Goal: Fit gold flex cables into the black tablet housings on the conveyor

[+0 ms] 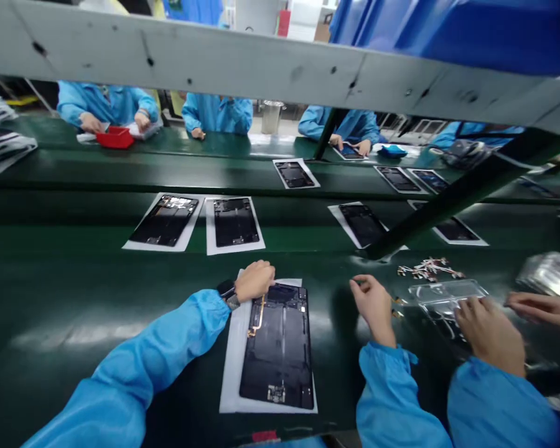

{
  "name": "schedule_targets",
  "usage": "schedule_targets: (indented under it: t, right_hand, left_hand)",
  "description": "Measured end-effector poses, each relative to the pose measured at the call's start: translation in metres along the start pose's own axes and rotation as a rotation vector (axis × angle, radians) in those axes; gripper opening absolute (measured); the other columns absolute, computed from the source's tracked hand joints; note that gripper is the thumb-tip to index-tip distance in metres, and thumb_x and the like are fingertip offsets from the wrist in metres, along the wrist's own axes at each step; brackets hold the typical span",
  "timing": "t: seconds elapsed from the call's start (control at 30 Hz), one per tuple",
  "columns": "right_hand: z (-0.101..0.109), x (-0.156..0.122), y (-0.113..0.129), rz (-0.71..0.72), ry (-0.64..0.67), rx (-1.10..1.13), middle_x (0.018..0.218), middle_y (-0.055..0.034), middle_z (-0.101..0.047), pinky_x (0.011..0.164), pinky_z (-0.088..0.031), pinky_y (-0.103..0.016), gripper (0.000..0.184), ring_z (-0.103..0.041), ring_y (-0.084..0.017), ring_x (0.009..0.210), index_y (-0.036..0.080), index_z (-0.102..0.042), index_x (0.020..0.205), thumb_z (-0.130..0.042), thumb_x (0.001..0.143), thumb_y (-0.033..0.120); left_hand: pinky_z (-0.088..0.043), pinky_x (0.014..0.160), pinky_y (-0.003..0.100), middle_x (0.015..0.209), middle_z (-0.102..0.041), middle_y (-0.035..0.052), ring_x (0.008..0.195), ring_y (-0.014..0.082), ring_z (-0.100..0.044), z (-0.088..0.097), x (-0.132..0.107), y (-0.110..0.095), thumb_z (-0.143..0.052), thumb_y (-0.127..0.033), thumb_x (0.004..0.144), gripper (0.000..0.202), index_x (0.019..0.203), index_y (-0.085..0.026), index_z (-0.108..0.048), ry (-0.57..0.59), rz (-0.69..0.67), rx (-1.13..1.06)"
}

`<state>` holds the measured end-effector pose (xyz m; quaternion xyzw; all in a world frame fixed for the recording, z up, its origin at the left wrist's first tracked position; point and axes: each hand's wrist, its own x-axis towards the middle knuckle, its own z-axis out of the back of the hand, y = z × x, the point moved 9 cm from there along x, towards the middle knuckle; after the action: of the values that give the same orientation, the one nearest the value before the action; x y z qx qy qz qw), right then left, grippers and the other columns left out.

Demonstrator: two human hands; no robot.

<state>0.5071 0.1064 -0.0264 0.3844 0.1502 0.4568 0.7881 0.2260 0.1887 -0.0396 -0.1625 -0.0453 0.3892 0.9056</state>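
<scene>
An opened black tablet housing (284, 348) lies on a white sheet (232, 373) in front of me. An orange ribbon cable (260, 314) runs down its upper left part. My left hand (256, 280), with a dark band at the wrist, is closed at the housing's upper left corner. Its fingertips touch down near the cable's top end, and what they grip is hidden. Right of the housing, above the green bench, my right hand (372, 305) is closed with thumb and forefinger together. Anything between them is too small to name. Small orange cable pieces (397, 307) lie just beside it.
A co-worker's hand (492, 333) reaches over a clear plastic tray (448, 292) at right, near a pile of small wired parts (429, 269). More tablet housings (236, 223) lie beyond. A dark slanted post (438, 199) and a grey overhead beam (261, 62) cross the view.
</scene>
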Motion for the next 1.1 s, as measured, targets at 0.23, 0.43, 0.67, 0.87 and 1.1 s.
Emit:
schedule_targets:
  t: [0.23,0.43,0.67,0.87,1.1]
  right_hand:
    - [0.013,0.03,-0.048,0.092,-0.003,-0.431,0.069,-0.0025,-0.056,0.054,-0.035,-0.028,0.016,-0.053,-0.018,0.058,0.02,-0.068,0.074,-0.059,0.075,0.034]
    - [-0.007,0.015,-0.014,0.309,-0.005,-0.255,0.061,-0.0021,-0.063,0.049,-0.041,-0.03,0.015,-0.062,-0.022,0.055,0.025,-0.058,0.064,-0.058,0.078,0.029]
    - [-0.003,0.014,0.007,0.393,0.07,0.079,0.057,-0.0018,-0.066,0.045,-0.05,-0.032,0.008,-0.063,-0.022,0.048,0.031,-0.062,0.072,-0.064,0.078,0.027]
    - [0.017,0.015,-0.006,0.232,0.025,0.12,0.071,-0.0064,-0.072,0.05,-0.051,-0.034,0.015,-0.06,-0.02,0.05,0.029,-0.071,0.082,-0.065,0.079,0.042]
    - [0.012,0.001,0.011,0.231,-0.046,0.215,0.071,-0.005,-0.069,0.048,-0.047,-0.026,0.037,-0.061,-0.017,0.057,0.02,-0.065,0.084,-0.067,0.074,0.056]
  left_hand:
    - [-0.047,0.074,0.029,0.084,-0.064,0.0054,0.084,0.019,-0.062,0.013,0.038,0.025,-0.056,-0.016,0.09,0.008,0.083,-0.016,-0.061,0.049,0.048,0.109]
    - [-0.052,0.09,0.042,0.115,-0.061,0.0088,0.103,0.021,-0.061,0.084,0.172,0.07,-0.058,-0.034,0.095,0.028,0.114,-0.013,-0.059,-0.064,0.161,0.232]
    - [-0.052,0.092,0.045,0.124,-0.057,0.0104,0.109,0.0234,-0.059,0.118,0.219,0.098,-0.058,-0.035,0.095,0.036,0.124,-0.014,-0.055,-0.132,0.225,0.296]
    - [-0.045,0.097,0.036,0.111,-0.062,0.0088,0.11,0.0228,-0.057,0.098,0.117,0.127,-0.065,-0.034,0.087,0.022,0.099,-0.015,-0.065,0.04,0.149,0.339]
    - [-0.048,0.085,0.033,0.105,-0.062,0.0124,0.101,0.025,-0.06,0.059,-0.003,0.133,-0.06,-0.012,0.079,0.013,0.092,-0.015,-0.06,0.161,0.166,0.411]
